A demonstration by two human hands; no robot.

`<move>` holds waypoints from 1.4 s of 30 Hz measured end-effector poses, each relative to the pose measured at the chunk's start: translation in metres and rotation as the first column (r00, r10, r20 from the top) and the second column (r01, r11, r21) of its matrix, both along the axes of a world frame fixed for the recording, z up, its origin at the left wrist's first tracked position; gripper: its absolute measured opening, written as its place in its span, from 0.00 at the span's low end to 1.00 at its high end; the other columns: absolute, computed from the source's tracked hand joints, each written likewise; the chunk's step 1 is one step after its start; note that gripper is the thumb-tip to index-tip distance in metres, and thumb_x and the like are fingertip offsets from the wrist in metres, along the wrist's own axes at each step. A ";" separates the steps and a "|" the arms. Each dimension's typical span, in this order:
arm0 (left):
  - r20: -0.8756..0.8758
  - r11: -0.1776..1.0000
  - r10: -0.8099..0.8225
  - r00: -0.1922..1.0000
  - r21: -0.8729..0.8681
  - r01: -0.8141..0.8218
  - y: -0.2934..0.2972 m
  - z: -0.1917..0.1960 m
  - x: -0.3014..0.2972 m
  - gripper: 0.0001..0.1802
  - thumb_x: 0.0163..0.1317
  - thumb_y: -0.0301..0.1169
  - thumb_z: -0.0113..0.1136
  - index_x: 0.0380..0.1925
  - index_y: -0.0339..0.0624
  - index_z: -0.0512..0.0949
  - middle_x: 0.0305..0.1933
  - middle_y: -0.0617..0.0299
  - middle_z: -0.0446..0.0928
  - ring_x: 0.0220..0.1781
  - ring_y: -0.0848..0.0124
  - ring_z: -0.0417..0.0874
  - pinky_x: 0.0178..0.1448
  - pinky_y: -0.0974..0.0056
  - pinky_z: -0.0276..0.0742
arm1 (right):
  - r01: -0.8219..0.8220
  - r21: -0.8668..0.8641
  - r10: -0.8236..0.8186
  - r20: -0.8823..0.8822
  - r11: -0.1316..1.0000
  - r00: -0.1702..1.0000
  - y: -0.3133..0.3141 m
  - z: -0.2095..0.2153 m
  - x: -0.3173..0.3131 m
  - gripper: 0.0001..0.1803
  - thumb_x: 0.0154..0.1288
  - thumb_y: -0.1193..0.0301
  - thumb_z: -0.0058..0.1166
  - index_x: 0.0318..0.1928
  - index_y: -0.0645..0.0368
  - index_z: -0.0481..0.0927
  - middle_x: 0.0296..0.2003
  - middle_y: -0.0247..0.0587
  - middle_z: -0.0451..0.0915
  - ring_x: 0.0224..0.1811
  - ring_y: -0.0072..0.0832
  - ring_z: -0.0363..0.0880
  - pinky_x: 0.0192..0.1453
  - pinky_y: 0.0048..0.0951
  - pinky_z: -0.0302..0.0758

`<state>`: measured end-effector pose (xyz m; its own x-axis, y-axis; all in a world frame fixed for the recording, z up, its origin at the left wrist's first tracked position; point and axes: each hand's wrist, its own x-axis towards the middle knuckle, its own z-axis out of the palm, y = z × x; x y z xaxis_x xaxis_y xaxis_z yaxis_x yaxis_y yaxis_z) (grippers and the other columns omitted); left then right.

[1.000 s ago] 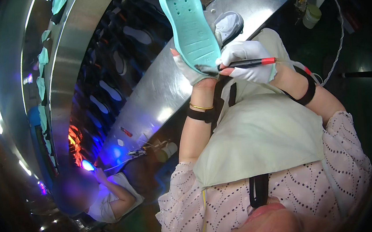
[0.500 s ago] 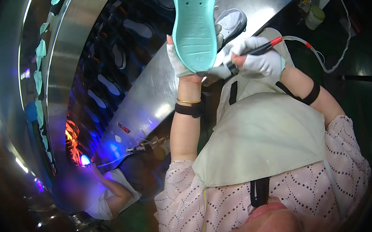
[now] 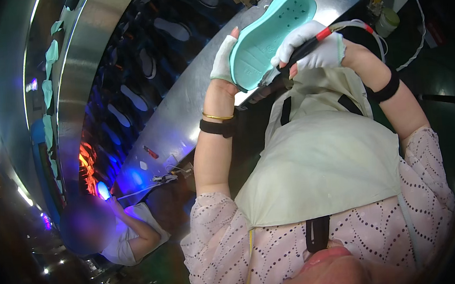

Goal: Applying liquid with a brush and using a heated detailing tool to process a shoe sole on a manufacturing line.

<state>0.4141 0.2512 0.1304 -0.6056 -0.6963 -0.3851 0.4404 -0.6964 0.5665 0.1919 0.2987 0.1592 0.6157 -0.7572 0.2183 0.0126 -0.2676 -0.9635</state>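
A mint-green shoe sole (image 3: 256,50) is tilted above the metal bench, its dotted toe end pointing up and right. My left hand (image 3: 223,60), in a white fingerless-tip glove, is closed on the sole's left edge near the heel; most of its fingers are hidden behind the sole. A black pen-shaped tool (image 3: 305,52) with red bands and a cord is gripped in my gloved right hand (image 3: 305,40). The tool's pale tip lies at the right edge of the sole near the heel; whether it touches cannot be made out.
Beyond the sole runs a metal bench (image 3: 173,111), beside a dark conveyor with several grey soles (image 3: 135,97). A lidded jar (image 3: 387,21) and a looping cord (image 3: 422,27) are at the upper right. At lower left, another person (image 3: 133,234) holds a lit sole.
The sole has dropped lower and turned, its toe end swinging to the right. My right hand and the tool have moved slightly upward beside it. The white shoe behind is now hidden.
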 end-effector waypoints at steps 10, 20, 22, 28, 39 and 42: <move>0.256 0.999 0.025 0.966 -0.042 -0.015 -0.004 0.015 0.008 0.29 0.62 0.51 0.46 0.49 0.36 0.72 0.47 0.53 0.77 0.45 0.61 0.80 0.49 0.57 0.77 | 0.002 -0.080 -0.014 -0.142 0.997 0.990 -0.017 0.002 -0.014 0.10 0.44 0.82 0.63 0.31 0.61 0.81 0.34 0.37 0.81 0.38 0.24 0.79 0.45 0.24 0.76; -0.352 0.926 0.293 0.889 -0.129 -0.356 0.020 -0.002 -0.004 0.38 0.60 0.59 0.35 0.60 0.40 0.62 0.59 0.45 0.66 0.57 0.44 0.69 0.60 0.47 0.68 | 0.282 -0.020 -0.279 0.082 0.959 0.957 0.023 -0.009 0.050 0.03 0.59 0.74 0.56 0.32 0.61 0.77 0.29 0.30 0.78 0.34 0.16 0.73 0.41 0.19 0.69; -0.394 0.938 0.284 0.874 -0.074 -0.338 0.023 -0.009 -0.002 0.39 0.59 0.59 0.36 0.60 0.39 0.62 0.59 0.45 0.66 0.57 0.42 0.68 0.61 0.46 0.66 | 0.262 -0.071 -0.262 0.010 0.962 0.965 0.024 -0.009 0.047 0.05 0.61 0.71 0.54 0.33 0.60 0.77 0.31 0.30 0.78 0.34 0.17 0.73 0.40 0.19 0.70; -0.515 0.918 0.330 0.791 -0.018 -0.395 0.041 -0.025 -0.007 0.32 0.60 0.54 0.39 0.54 0.41 0.68 0.53 0.53 0.72 0.53 0.57 0.73 0.58 0.53 0.69 | 0.449 -0.051 -0.428 0.221 0.892 0.876 0.004 -0.010 0.052 0.04 0.59 0.75 0.55 0.33 0.62 0.77 0.31 0.35 0.79 0.34 0.19 0.76 0.39 0.22 0.72; -0.375 0.863 0.445 0.813 -0.065 -0.502 0.048 -0.020 -0.013 0.30 0.61 0.52 0.36 0.52 0.42 0.69 0.52 0.56 0.73 0.51 0.60 0.76 0.56 0.56 0.72 | 0.541 0.174 -0.567 0.310 0.823 0.763 -0.007 -0.008 0.063 0.06 0.61 0.71 0.54 0.34 0.61 0.77 0.28 0.31 0.78 0.31 0.15 0.74 0.37 0.19 0.71; -0.404 0.855 0.457 0.792 -0.047 -0.517 0.042 -0.029 -0.012 0.29 0.61 0.52 0.37 0.51 0.42 0.70 0.50 0.55 0.73 0.50 0.61 0.76 0.55 0.56 0.72 | 0.568 -0.085 -0.522 0.300 0.819 0.798 -0.002 -0.006 0.082 0.05 0.60 0.71 0.56 0.33 0.60 0.78 0.28 0.31 0.78 0.32 0.14 0.74 0.38 0.18 0.71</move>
